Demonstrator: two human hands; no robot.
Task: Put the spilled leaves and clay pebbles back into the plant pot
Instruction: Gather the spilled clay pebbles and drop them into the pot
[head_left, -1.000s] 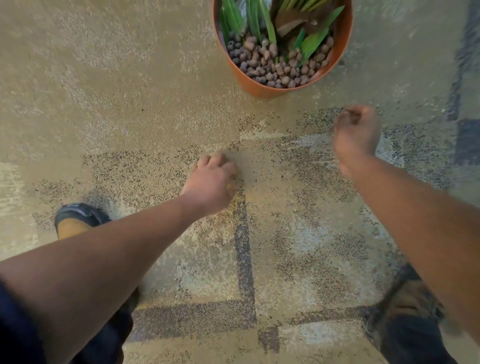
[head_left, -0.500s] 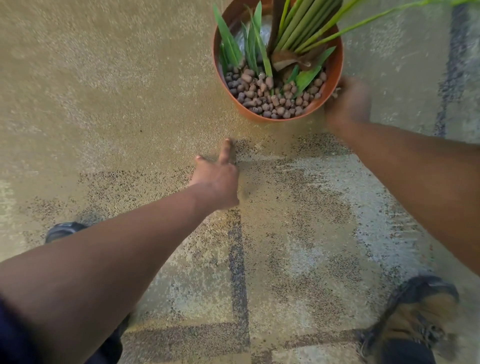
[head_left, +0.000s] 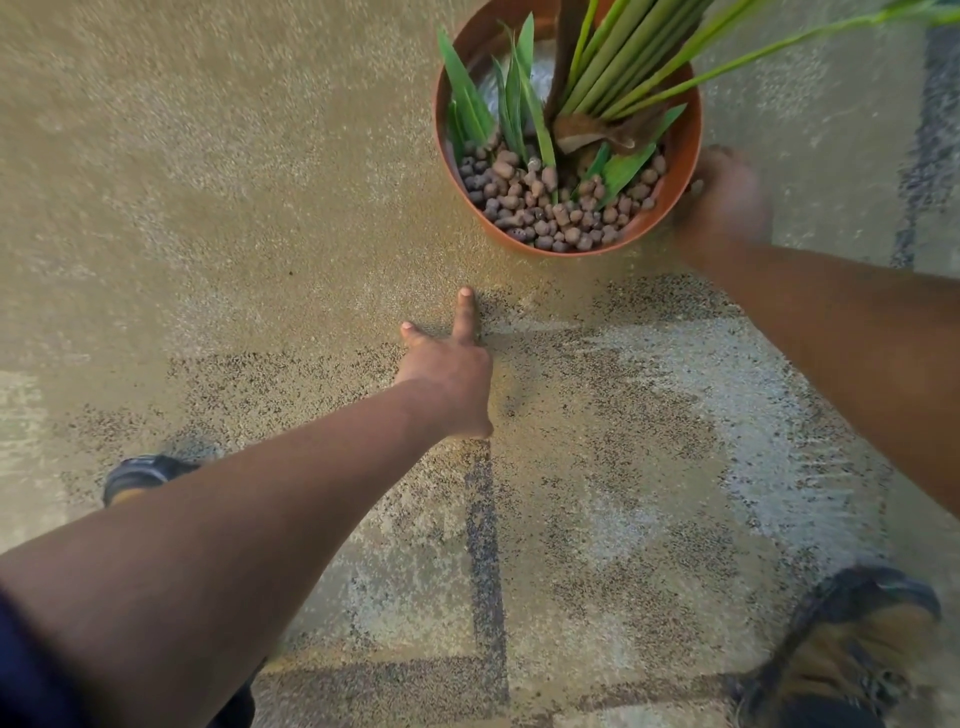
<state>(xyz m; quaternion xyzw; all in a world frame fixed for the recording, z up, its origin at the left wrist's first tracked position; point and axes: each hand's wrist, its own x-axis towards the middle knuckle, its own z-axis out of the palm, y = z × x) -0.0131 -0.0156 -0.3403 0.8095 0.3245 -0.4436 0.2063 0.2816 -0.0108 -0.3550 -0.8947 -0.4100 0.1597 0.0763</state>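
Note:
An orange plant pot (head_left: 685, 171) stands on the floor at the top, right of centre. It holds brown clay pebbles (head_left: 550, 208), loose green leaves (head_left: 467, 104) and upright green stems (head_left: 623, 57). My left hand (head_left: 449, 374) rests on the floor below the pot, index finger and thumb stretched out, the other fingers folded under; nothing shows in it. My right hand (head_left: 727, 202) is blurred and pressed against the pot's right outer wall near the rim. Its fingers cannot be made out. I see no loose pebbles or leaves on the floor.
The floor (head_left: 208, 208) is speckled tan stone with dark inlaid lines (head_left: 483, 545). My left shoe (head_left: 140, 475) is at the lower left and my right shoe (head_left: 852, 649) at the lower right. A long green stem (head_left: 831, 31) leans out over the pot's right side.
My right hand, a closed fist a second ago, rose to the pot's right rim and stays there. My left hand uncurled, with index finger and thumb now extended. The view tilted up.

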